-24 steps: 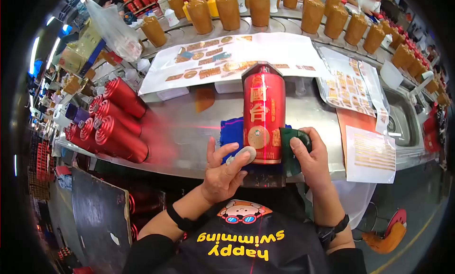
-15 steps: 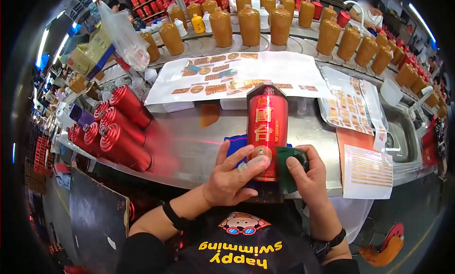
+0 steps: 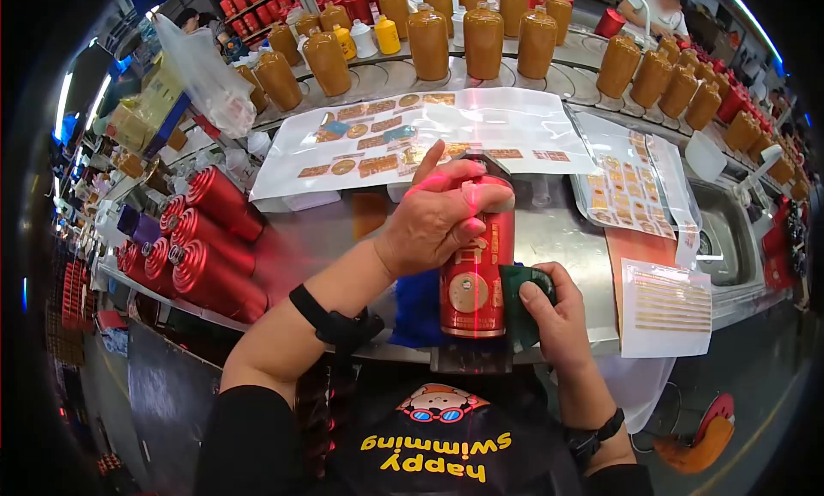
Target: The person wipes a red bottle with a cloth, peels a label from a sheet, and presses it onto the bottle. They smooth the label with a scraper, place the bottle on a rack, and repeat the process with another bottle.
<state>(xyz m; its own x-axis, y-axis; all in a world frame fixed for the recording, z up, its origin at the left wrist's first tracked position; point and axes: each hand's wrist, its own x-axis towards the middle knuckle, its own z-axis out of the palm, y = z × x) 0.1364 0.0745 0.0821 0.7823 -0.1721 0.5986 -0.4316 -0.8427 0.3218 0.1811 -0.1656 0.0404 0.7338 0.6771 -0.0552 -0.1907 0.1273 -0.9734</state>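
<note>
A red bottle (image 3: 475, 269) with gold lettering and a round gold emblem lies on a dark stand at the bench edge, its neck pointing away from me. My left hand (image 3: 442, 213) is over its upper part, fingers apart and bent, hiding much of the lettering; a pale cover shows on one fingertip. Between the thumb and fingers of my right hand (image 3: 558, 311) is a green flat scraper (image 3: 520, 303), beside the bottle's lower right side. Blue cloth (image 3: 416, 311) lies left of the bottle.
Several red bottles (image 3: 219, 247) lie stacked at left. Sheets of gold decals (image 3: 343, 166) cover the bench behind, with another decal sheet (image 3: 631, 183) at right. Brown bottles (image 3: 483, 41) line the conveyor. A sink (image 3: 725, 238) is at far right; a person sits beyond the conveyor.
My left hand has moved up from the round emblem to the bottle's upper part, uncovering the emblem. My right hand with the scraper has hardly moved. The brown bottles on the conveyor have shifted.
</note>
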